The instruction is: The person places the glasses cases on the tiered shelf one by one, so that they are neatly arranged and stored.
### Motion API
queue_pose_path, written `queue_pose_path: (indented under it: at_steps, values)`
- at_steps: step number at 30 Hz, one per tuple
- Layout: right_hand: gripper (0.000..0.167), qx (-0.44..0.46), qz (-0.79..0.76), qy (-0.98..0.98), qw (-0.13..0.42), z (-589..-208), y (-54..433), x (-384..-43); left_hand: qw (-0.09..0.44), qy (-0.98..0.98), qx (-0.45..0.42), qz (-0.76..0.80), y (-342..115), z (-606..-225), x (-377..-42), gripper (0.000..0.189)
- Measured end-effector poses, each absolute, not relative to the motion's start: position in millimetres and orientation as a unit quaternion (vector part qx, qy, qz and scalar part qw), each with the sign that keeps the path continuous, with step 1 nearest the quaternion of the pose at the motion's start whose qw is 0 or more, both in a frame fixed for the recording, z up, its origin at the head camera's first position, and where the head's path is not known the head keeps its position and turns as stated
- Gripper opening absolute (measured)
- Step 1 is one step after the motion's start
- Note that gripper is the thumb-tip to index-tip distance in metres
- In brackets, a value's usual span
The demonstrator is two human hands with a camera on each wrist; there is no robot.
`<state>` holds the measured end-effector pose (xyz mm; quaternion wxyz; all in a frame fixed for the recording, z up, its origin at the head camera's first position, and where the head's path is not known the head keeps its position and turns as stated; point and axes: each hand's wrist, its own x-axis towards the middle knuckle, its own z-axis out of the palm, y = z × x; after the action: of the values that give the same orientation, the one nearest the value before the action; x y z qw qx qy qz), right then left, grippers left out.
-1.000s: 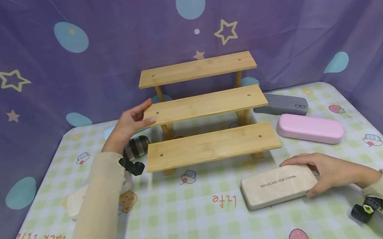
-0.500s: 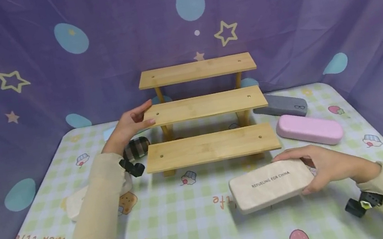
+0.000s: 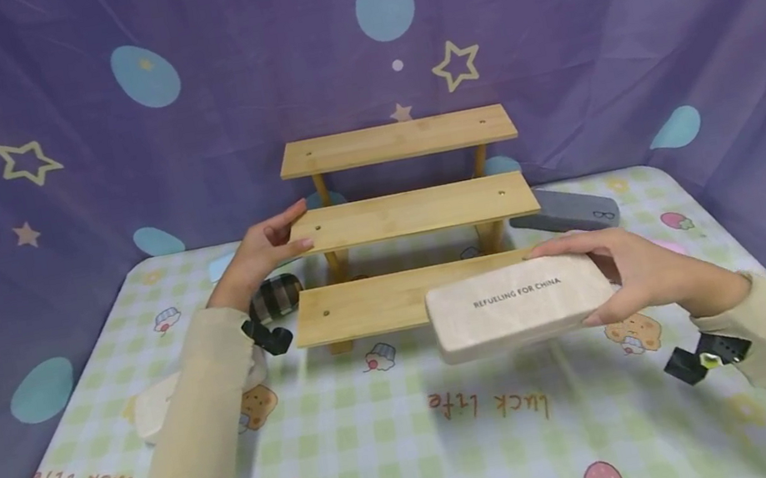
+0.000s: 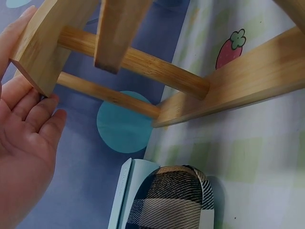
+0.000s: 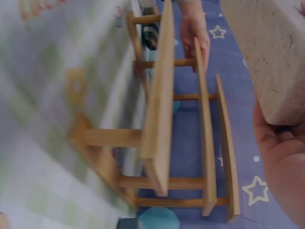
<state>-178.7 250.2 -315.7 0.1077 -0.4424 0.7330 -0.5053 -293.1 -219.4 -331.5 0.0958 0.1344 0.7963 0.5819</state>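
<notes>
A three-tier wooden display rack [image 3: 409, 213] stands at the middle back of the table. My left hand [image 3: 262, 255] grips the left end of its middle board; in the left wrist view, fingers [image 4: 40, 112] bend against that board's end. My right hand [image 3: 643, 271] holds a cream glasses case [image 3: 520, 307] by its right end, lettered "REFUELING FOR CHINA". The case hangs above the table, in front of the lowest board, and covers that board's right part. In the right wrist view the case [image 5: 271, 57] is at the upper right, beside the rack's boards [image 5: 206, 129].
A grey case [image 3: 564, 210] lies right of the rack; a pink case [image 3: 669, 247] is mostly hidden behind my right hand. Left of the rack are a plaid case [image 3: 276, 297], a light-blue case [image 3: 220, 264] and a cream case [image 3: 153, 409], partly behind my left arm.
My right hand has lifted the cream glasses case off the table and carried it up, forward and slightly left. The left hand has stayed on the middle board.
</notes>
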Motion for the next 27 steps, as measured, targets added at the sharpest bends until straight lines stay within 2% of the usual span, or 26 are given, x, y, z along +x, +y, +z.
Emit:
queue_pose_path:
  at_steps: [5,12,20,27]
  values:
    - [0.08,-0.432,-0.529,0.723,0.108,-298.9,244.5,-196.6,0.093,0.796,0.134,0.583,-214.3,-322.1,-286.0,0.068]
    - [0.081,-0.43,-0.549,0.713,0.065,-279.4,240.3,-219.3,0.09,0.797,0.136,0.582,-217.4,-329.3,-292.2,0.067]
    - [0.072,-0.39,-0.538,0.744,0.07,-271.5,235.2,-248.0,0.086,0.796,0.149,0.581,-221.2,-338.2,-297.4,0.066]
    - [0.07,-0.342,-0.551,0.758,0.07,-267.5,234.5,-277.1,0.096,0.801,0.148,0.572,-216.5,-322.1,-283.1,0.068]
